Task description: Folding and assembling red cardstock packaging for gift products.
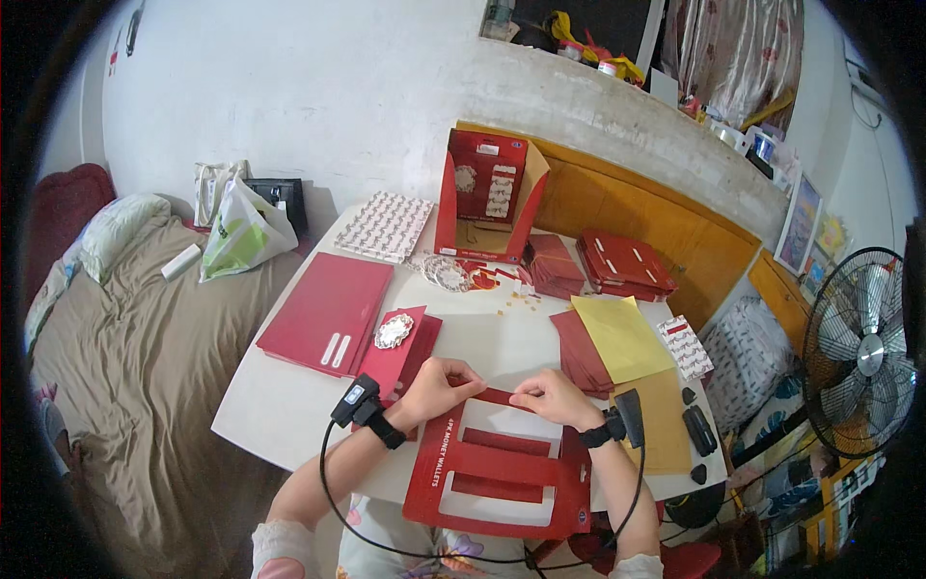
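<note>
I have both forearms rising from the lower edge and leaning inward, wrists above the table [482, 333]'s near side, knuckles up, with a short gap between the fingertips. The left hand [439, 388] pinches one end of a narrow red strip [497, 397] between thumb and forefinger; the right hand [557, 396] pinches the other end in the same way. The strip runs along the far edge of one red board [511, 467]; I cannot tell whether it is part of that board. The board lies tilted between my forearms, overhanging the near table edge, with two windows cut through it.

Counting: two wristbands, one per arm, each with a black block. Left of my hands, one red pile [323, 309] bearing two white strips, and beside it one red card [405, 357] with one white rosette [394, 331]. At the back, one patterned stack [383, 226], one open carton [533, 198] and two dark red stacks. To the right, one yellow sheet [622, 338], one small patterned pack [685, 347] and three black pieces. Past the table, one fan [870, 352].
</note>
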`<state>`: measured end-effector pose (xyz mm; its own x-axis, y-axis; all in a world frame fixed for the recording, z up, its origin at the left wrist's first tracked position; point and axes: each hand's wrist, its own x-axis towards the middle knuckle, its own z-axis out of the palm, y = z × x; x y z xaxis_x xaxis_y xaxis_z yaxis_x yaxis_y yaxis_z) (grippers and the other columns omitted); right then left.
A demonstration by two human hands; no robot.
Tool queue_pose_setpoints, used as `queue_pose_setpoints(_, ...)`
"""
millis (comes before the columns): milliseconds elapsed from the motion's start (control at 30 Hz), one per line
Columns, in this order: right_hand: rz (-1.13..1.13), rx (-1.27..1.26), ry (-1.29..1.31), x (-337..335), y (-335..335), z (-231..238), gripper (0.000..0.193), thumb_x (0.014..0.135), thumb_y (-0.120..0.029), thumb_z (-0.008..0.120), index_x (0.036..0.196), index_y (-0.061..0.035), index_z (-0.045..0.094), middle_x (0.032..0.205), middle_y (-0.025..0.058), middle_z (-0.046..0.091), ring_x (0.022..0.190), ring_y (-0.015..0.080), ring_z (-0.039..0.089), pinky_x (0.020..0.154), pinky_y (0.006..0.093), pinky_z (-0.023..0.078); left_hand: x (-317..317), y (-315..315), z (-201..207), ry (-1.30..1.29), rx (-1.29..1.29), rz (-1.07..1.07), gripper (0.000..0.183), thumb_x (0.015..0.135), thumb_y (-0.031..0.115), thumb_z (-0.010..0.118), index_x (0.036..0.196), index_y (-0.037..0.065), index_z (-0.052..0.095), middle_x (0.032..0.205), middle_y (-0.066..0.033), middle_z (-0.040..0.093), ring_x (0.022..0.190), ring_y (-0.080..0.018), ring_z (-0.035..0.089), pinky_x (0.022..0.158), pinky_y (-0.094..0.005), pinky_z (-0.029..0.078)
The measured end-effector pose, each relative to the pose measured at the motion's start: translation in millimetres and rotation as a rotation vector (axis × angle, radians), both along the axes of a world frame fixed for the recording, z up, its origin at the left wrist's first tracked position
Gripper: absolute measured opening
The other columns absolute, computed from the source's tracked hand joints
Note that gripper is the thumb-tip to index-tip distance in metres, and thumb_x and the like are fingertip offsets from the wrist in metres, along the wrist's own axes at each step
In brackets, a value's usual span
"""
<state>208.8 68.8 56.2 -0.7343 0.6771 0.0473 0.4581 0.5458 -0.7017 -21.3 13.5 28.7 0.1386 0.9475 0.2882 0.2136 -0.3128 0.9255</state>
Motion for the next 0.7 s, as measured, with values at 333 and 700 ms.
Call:
queue_pose_setpoints(333, -0.080, 0.028, -0.063, 30, -8, 13, 0.017, 0.087, -0.012, 0.065, 0.087, 0.0044, 0.065, 0.066, 0.0079, 0.065, 0.062, 0.0058, 0.054, 0.059, 0.0247, 0.045, -2, 4, 6, -0.005, -0.076, -0.007, 0.013, 0.082, 0.010, 0.070, 0.083, -0.003, 0.070, 0.076, -0.0068, 0.070, 0.071, -0.0085, 0.063, 0.067, -0.0241, 0.052)
queue_pose_setpoints(700, -0.119, -0.076, 0.068, 64, 1, -19, 0.018, 0.090, -0.012, 0.062, 0.093, 0.0051, 0.067, 0.081, 0.0103, 0.070, 0.073, 0.0105, 0.062, 0.067, 0.0266, 0.049, -10, 8, 0, -0.070, -0.104, -0.030, 0.013, 0.086, 0.012, 0.069, 0.082, -0.001, 0.069, 0.077, -0.0018, 0.067, 0.072, -0.0058, 0.058, 0.067, -0.0227, 0.048)
